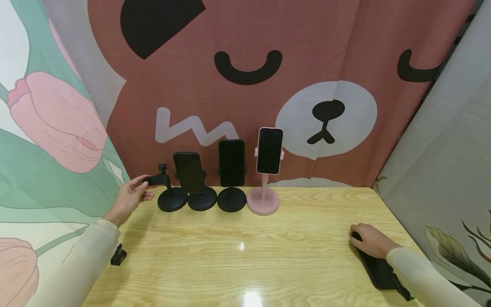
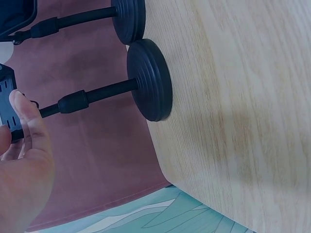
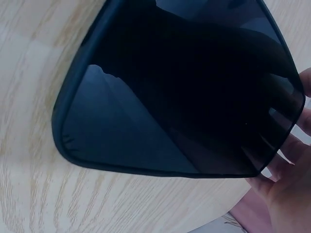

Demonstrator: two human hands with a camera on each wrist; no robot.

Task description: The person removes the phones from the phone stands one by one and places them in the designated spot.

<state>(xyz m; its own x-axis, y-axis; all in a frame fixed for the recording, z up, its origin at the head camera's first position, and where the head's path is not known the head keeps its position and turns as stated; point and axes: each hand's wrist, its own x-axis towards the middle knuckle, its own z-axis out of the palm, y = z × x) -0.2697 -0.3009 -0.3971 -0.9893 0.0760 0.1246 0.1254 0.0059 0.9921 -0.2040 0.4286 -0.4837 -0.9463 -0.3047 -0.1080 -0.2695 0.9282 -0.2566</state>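
Observation:
At the table's back left, my left hand [image 1: 130, 196] pinches the black holder head of an empty phone stand [image 1: 172, 199]. In the left wrist view the thumb and fingers lie around the slotted holder [image 2: 8, 104], and the stand's round base [image 2: 150, 80] sits on the table. Near the right edge, my right hand [image 1: 371, 239] grips a black smartphone [image 1: 379, 273] by its far end. The phone's dark glossy screen [image 3: 194, 97] faces the right wrist camera, with the fingers [image 3: 291, 148] curled at its edge.
Right of the empty stand, two black stands [image 1: 202, 199] [image 1: 232, 200] each hold a dark-screened phone. Beside them a pink stand [image 1: 263, 202] carries a phone in a pink frame. The wooden table [image 1: 238, 247] ends at a bear-print curtain [image 1: 245, 106] behind the row.

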